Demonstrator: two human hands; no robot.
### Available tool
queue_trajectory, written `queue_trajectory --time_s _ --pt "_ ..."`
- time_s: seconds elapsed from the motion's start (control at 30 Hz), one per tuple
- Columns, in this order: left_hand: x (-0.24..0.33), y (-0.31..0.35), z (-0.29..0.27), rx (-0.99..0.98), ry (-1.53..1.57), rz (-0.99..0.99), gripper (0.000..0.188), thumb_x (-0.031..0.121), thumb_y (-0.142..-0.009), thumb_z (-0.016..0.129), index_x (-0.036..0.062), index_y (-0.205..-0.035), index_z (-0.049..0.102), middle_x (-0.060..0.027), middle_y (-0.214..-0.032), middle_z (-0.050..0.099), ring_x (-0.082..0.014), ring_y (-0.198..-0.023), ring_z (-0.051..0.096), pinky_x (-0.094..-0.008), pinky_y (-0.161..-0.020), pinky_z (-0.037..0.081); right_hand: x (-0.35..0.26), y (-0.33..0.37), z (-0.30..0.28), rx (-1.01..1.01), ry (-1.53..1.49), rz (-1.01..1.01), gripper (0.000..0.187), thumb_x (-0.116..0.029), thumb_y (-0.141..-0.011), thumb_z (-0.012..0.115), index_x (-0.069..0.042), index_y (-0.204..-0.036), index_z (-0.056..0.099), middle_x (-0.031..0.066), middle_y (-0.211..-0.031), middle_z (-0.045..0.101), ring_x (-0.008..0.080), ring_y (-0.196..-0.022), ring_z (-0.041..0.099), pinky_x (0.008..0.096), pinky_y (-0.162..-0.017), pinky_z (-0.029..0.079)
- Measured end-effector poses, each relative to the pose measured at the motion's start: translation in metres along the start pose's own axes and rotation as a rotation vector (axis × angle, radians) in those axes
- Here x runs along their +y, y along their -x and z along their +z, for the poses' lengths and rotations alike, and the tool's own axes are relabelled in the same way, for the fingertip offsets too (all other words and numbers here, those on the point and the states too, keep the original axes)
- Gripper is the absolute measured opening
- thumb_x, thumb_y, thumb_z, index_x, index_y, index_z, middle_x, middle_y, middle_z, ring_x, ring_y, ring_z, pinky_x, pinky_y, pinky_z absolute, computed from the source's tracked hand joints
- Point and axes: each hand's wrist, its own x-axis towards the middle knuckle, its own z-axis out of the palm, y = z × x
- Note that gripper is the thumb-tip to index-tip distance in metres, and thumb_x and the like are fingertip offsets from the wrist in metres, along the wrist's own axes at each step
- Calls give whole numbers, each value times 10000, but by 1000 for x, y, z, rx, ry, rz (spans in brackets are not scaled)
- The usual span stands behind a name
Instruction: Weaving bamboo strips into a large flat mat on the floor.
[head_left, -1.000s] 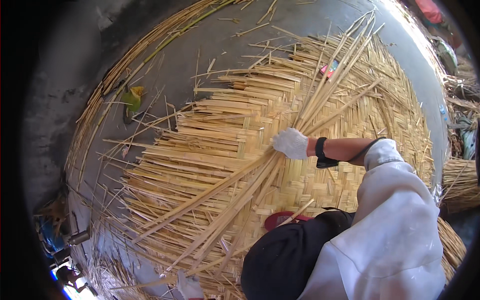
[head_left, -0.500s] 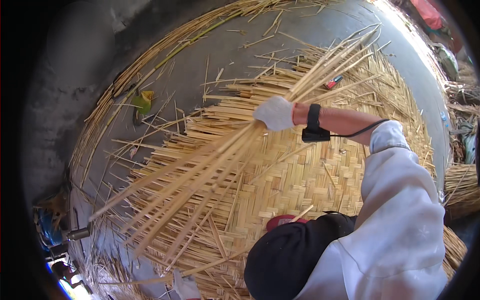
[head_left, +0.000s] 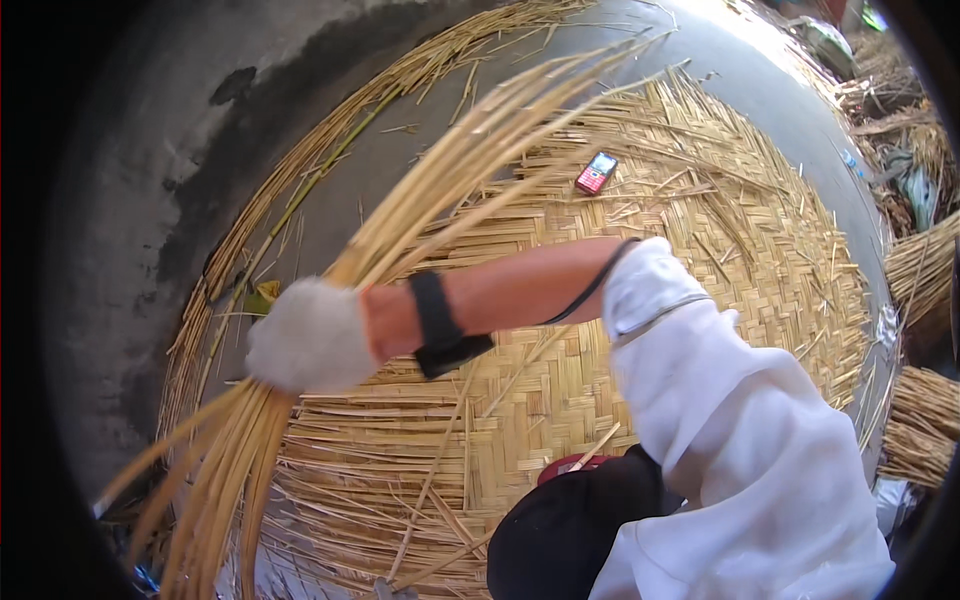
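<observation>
My right hand (head_left: pixel 312 338), in a white work glove with a dark strap at the wrist, is closed around a bundle of long split-cane strips (head_left: pixel 470 150). The strips fan out on both sides of the fist, toward the far edge and down to the lower left. Below lies a woven mat (head_left: pixel 570 370) of the same strips, its left side ending in loose unwoven lengths. At the lower edge only a greyish bit of my left hand (head_left: pixel 388 590) shows beside a thin strip (head_left: pixel 440 562); its fingers are mostly cut off.
A red mobile phone (head_left: pixel 597 173) lies on the far part of the mat. Long canes (head_left: pixel 300 180) run along the wall on the left, with a yellow leaf (head_left: pixel 268 290) near them. Bundled straw (head_left: pixel 920 425) is stacked at right. My dark-clad knee (head_left: pixel 570 530) is at the bottom.
My right hand has swung left and nearer with the strip bundle, uncovering the phone. My left hand has mostly slipped out of view at the lower edge.
</observation>
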Motion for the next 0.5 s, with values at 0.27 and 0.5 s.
queue_trajectory --time_s 0.27,0.5 --pt "13 -4 38 34 -8 -39 277 222 -877 516 50 -1085 580 -105 -997 594 -240 -876 574 -385 -813 419 -14 -68 27 163 -11 -403 99 -202 -713 635 -111 -724 597 54 -681 613 258 -641 643 380 -521 515" --pt "18 5 29 52 77 -54 253 225 -876 548 64 -1070 574 -68 -926 585 -202 -806 567 -348 -717 436 90 -3 67 -131 -60 -136 99 -159 -705 624 -139 -799 603 76 -772 607 304 -760 616 400 -647 510"
